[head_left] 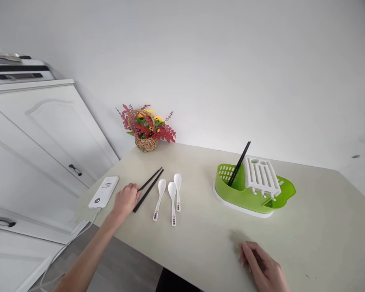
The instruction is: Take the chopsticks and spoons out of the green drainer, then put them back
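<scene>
my left hand (126,199) closes on the chopsticks (149,184); i should pinch both together, clear of the spoons (172,195). right hand (263,265) rests open on the counter (322,227).

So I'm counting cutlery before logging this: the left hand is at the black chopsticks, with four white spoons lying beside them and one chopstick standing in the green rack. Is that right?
Not quite: the head view shows three white spoons, not four. The rest holds: the left hand is at the black chopsticks on the table, and one chopstick stands in the green rack.
</scene>
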Action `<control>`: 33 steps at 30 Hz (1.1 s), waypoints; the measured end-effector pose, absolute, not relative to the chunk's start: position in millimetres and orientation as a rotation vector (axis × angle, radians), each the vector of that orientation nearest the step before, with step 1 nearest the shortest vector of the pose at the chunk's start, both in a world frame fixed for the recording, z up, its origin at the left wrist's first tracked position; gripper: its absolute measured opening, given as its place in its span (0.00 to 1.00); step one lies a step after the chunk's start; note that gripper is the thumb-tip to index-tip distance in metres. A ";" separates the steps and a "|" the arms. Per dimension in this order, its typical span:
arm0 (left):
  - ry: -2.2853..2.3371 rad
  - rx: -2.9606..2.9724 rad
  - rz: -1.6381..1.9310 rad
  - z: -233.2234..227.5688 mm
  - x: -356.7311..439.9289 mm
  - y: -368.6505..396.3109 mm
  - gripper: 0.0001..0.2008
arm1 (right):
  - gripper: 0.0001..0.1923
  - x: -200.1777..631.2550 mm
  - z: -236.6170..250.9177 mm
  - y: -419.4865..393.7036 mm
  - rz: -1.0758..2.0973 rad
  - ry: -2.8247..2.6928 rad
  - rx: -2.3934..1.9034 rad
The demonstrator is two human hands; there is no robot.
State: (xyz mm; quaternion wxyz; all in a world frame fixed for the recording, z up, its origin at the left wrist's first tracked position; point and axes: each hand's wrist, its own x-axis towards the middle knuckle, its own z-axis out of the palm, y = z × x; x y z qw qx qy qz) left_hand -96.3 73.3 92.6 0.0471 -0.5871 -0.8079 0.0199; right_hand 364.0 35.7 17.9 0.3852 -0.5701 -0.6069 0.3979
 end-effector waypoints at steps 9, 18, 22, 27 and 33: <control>-2.498 -1.789 0.419 121.5 -93.8 113.0 0.09 | 0.28 364.7 13.3 35.7 1.052 -1.518 -1.457; -2.618 -1.939 -0.477 153.0 -64.1 106.7 0.11 | 0.27 366.5 10.5 36.9 1.064 -1.528 -1.454; -2.619 -2.409 -1.559 144.4 -4.6 97.6 0.18 | 0.27 365.3 13.1 37.8 1.043 -1.522 -1.452; -2.681 -2.356 -2.421 107.4 73.3 83.6 0.21 | 0.27 351.8 21.9 37.1 1.053 -1.560 -1.379; -2.731 -1.930 -2.926 64.5 124.1 72.8 0.25 | 0.25 326.6 23.4 30.7 1.146 -1.563 -1.260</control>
